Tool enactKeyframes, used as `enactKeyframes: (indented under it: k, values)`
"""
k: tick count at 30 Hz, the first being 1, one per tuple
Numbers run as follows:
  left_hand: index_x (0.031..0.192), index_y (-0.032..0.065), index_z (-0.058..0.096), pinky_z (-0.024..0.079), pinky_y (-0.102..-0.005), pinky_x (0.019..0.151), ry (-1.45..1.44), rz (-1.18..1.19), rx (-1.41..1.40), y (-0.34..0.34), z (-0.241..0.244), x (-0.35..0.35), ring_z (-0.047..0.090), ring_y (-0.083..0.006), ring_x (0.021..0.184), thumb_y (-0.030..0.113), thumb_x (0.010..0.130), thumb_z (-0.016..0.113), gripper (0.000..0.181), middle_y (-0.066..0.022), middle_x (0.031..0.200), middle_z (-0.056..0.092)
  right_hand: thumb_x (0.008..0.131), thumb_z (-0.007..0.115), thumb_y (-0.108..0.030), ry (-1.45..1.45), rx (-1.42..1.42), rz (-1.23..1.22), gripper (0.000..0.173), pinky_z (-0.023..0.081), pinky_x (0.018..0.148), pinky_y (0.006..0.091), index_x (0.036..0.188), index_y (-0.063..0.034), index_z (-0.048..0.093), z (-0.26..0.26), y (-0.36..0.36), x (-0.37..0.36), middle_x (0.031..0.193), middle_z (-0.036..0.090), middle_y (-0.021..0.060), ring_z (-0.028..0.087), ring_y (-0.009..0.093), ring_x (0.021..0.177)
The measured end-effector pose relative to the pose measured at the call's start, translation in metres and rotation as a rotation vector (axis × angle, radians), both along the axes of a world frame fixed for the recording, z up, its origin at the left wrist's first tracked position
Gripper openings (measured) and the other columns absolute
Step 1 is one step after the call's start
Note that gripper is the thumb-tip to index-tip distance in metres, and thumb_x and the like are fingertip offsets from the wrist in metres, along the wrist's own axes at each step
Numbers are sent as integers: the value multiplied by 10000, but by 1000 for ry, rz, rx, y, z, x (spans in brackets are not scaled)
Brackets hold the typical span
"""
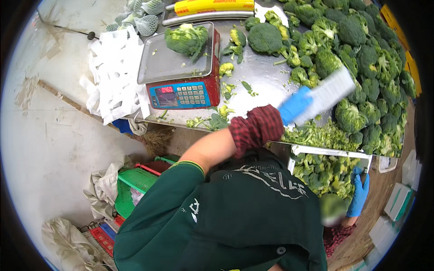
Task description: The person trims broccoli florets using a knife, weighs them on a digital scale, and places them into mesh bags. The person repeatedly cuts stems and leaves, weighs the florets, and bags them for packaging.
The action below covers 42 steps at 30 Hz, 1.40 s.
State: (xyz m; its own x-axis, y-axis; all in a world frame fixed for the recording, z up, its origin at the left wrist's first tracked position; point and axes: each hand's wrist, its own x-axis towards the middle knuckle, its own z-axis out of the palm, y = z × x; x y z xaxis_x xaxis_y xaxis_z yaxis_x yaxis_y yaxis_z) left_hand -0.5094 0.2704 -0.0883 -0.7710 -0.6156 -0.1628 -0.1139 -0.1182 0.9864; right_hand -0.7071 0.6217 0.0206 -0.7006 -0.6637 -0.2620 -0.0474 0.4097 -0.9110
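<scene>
My left hand [294,105], in a blue glove, holds a pale, flat, rectangular piece [327,95] over the metal tabletop [251,73]; motion blur hides what it is. My right hand [359,196], also gloved in blue, is at the right side of a white-rimmed crate [330,151] holding broccoli pieces [322,172]. Something small and dark shows by its thumb, too small to name. A large heap of broccoli heads [352,61] covers the table's right side. One broccoli head [187,39] rests on the tray of a red digital scale [179,95] with a lit display.
White strips [115,74] are piled left of the scale, with foam net sleeves [145,22] behind them. A yellow roll of film [213,6] lies at the back. Broccoli trimmings [305,135] litter the front edge. Below stand a broom [157,140] and a green basket [135,183].
</scene>
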Motion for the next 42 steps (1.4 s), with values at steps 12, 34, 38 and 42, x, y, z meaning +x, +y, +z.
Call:
enactKeyframes:
  k: [12, 34, 38, 42]
  values:
    - [1317, 60, 436, 408, -477, 969, -46, 1137, -68, -255, 97, 294, 510, -342, 1126, 321, 719, 790, 742, -168, 1243, 517, 934, 550, -130, -397, -280, 135, 195, 402, 457, 195, 1112, -48, 550, -48, -178, 160, 750, 562, 29, 490, 73, 525]
    - [1393, -38, 276, 424, -355, 992, -51, -52, -21, -74, 6, 123, 478, -231, 1196, 170, 709, 796, 884, -187, 1312, 458, 918, 510, -243, 544, 265, 506, 548, 519, 635, 434, 1432, -268, 324, -32, -183, 204, 1078, 598, 161, 624, 369, 761]
    - [1444, -19, 206, 380, -367, 1040, 22, -253, -142, -75, 17, 118, 437, -258, 1240, 164, 681, 822, 997, -173, 1379, 393, 933, 485, -284, 582, 312, 450, 526, 498, 571, 447, 1434, -248, 326, -35, -170, 200, 932, 592, 157, 605, 359, 683]
    - [1456, 37, 233, 339, -372, 1070, 84, -265, -132, -66, 14, 110, 390, -274, 1276, 165, 655, 822, 1002, -171, 1365, 395, 962, 450, -334, 502, 326, 447, 512, 491, 610, 456, 1444, -239, 305, -24, -164, 201, 924, 602, 148, 610, 361, 711]
